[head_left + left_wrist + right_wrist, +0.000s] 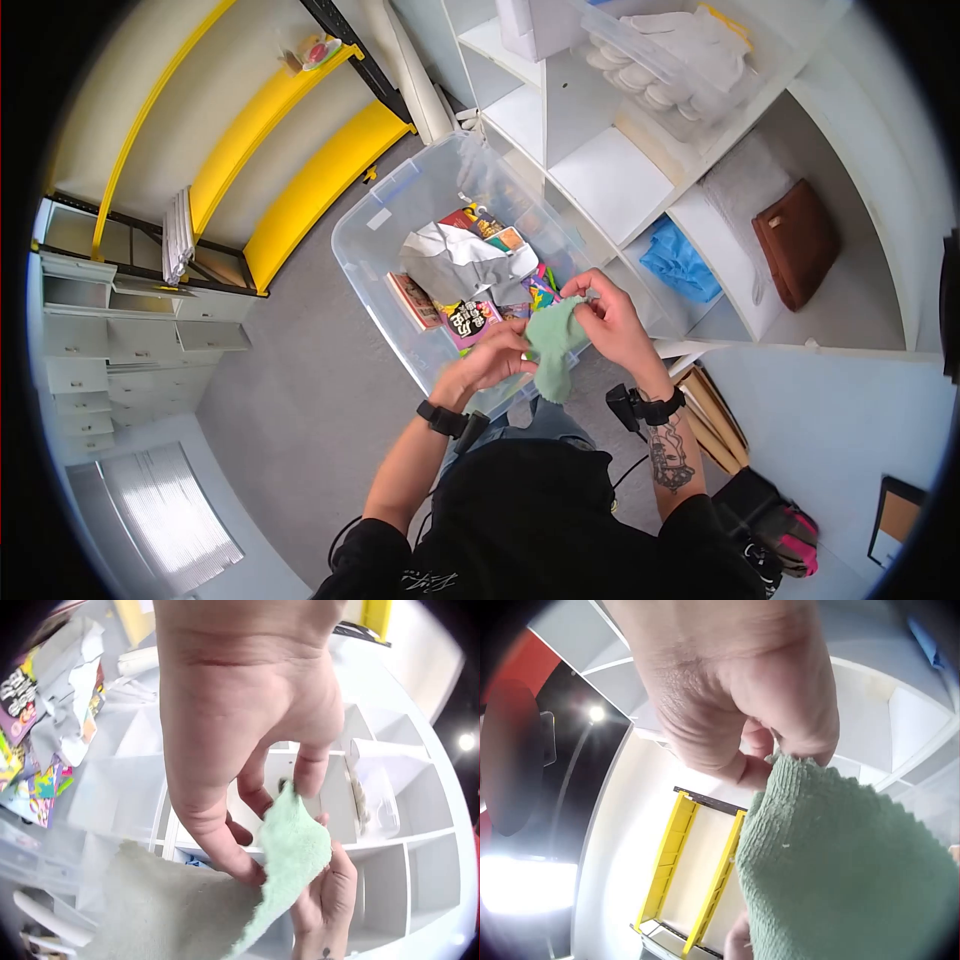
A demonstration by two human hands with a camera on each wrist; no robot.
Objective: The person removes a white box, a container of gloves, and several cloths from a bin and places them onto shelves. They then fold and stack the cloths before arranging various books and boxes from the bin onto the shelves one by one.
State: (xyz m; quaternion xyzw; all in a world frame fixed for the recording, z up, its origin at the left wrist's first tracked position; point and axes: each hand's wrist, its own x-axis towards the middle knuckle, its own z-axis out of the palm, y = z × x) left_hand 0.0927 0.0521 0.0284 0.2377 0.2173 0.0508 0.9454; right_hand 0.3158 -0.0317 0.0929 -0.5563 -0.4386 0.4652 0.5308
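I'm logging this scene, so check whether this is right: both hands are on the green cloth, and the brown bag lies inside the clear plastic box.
One part is wrong: the brown bag lies in the white shelf unit, not the clear plastic box, as the head view shows. The left hand and right hand are indeed on the green cloth.

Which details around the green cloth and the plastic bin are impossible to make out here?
Head view: the floor of the plastic bin, partly hidden under packets and grey-white sheet.
Left wrist view: part of the right hand, behind the green cloth.
Right wrist view: the green cloth's lower end, cut off by the bottom edge.
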